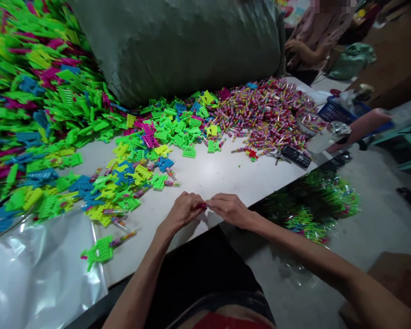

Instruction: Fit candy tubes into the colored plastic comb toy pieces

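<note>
Both hands meet above the front edge of the white table (212, 176). My left hand (185, 211) is closed around a small magenta plastic piece (201, 206), mostly hidden by the fingers. My right hand (230, 210) is pinched at the piece's right end; what lies between its fingertips is too small to make out. Left of the hands are green, yellow and blue slatted plastic toy pieces (144, 172), some with clear tubes of colourful candy attached. One green toy piece (104, 250) with a candy tube (123, 238) lies apart near the front edge.
A large pile of plastic pieces (65, 100) fills the left, beside a big grey sack (198, 45). Candy tubes (263, 109) are heaped at the back. Keys (279, 156), a black phone (296, 156) and a blue basket (332, 109) sit right. A co-worker (308, 45) is behind.
</note>
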`<state>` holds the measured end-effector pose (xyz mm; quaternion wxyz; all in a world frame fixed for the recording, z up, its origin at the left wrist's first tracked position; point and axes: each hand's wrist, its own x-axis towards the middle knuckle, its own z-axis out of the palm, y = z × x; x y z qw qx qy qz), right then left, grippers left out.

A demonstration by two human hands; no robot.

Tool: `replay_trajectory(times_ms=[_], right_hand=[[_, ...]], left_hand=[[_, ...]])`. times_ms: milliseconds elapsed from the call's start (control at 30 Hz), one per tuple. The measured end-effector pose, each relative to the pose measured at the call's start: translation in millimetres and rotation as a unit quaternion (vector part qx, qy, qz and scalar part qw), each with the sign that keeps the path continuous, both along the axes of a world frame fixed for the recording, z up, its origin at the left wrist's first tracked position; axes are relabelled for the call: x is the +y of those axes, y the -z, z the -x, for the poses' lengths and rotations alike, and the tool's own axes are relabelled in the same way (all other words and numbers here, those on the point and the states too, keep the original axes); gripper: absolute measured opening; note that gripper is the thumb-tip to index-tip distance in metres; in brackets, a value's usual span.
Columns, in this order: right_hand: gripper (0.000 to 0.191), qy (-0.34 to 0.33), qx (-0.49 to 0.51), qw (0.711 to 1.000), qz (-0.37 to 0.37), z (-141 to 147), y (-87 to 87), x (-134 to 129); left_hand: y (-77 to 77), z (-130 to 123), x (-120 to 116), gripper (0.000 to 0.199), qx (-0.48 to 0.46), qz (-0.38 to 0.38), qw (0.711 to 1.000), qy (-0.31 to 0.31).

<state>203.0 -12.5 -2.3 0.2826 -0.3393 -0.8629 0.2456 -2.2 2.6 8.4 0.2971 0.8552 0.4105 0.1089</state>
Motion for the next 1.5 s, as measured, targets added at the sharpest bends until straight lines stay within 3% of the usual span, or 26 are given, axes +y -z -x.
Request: replay_trajectory(times_ms=[133, 267, 400, 500, 600, 733, 833, 967, 1100, 1300, 1400, 1500], right_hand=[[0.022, -0.01, -0.048, 0.997, -0.053, -1.2, 6.9, 3.4], [0.017, 0.003, -0.077, 0.997, -0.01, 2.2, -4.2, 9.8], [0.015, 0.032, -0.135, 0.99, -0.019, 12.4, -17.4, -0.4], [0.021, 0.037, -0.17, 0.982, -0.073, 21.8, -14.7, -15.7], [0.02, 0.014, -0.202, 0.977, -0.068, 30.1, -8.9, -21.2], [0.02, 0.013, -0.244, 0.969, -0.046, 39.9, -14.0, -12.6], [0.019, 0.002, -0.263, 0.963, -0.066, 45.7, -18.2, -10.6], [0.015, -0.002, -0.263, 0.962, -0.079, 54.4, -8.6, -10.1], [0.02, 0.01, -0.256, 0.965, -0.06, 64.4, -3.7, 2.8], [0.021, -0.055, -0.285, 0.955, -0.057, 79.4, -4.2, 20.2], [0.028, -0.074, -0.279, 0.957, -0.026, 87.0, -7.9, 27.1], [0.032, -0.084, -0.274, 0.958, -0.023, 93.8, -16.3, 32.3]], left_hand=[[6.5, 1.0, 6.7, 0.017, -0.015, 0.013, 1.0, -0.009], [10.5, 1.9, 7.8, 0.016, -0.051, 0.02, 0.998, 0.004], [6.9, 4.5, -7.3, 0.016, -0.049, -0.036, 0.998, -0.019], [6.3, 9.4, -21.6, 0.017, -0.036, -0.075, 0.996, -0.029], [6.9, 16.5, -24.8, 0.014, -0.03, -0.05, 0.998, -0.014], [-0.7, 25.3, -19.0, 0.013, 0.01, -0.034, 0.999, -0.01], [-6.3, 28.4, -23.0, 0.017, 0.039, -0.072, 0.996, -0.032], [2.7, 34.5, -28.2, 0.022, 0.07, -0.118, 0.989, -0.047], [9.4, 43.8, -16.5, 0.019, 0.102, -0.115, 0.987, -0.042], [8.2, 54.9, -3.7, 0.023, 0.151, -0.09, 0.984, -0.039], [4.2, 62.8, -1.5, 0.02, 0.163, -0.057, 0.985, -0.029], [-3.0, 70.0, 0.2, 0.019, 0.166, -0.076, 0.982, -0.043]])
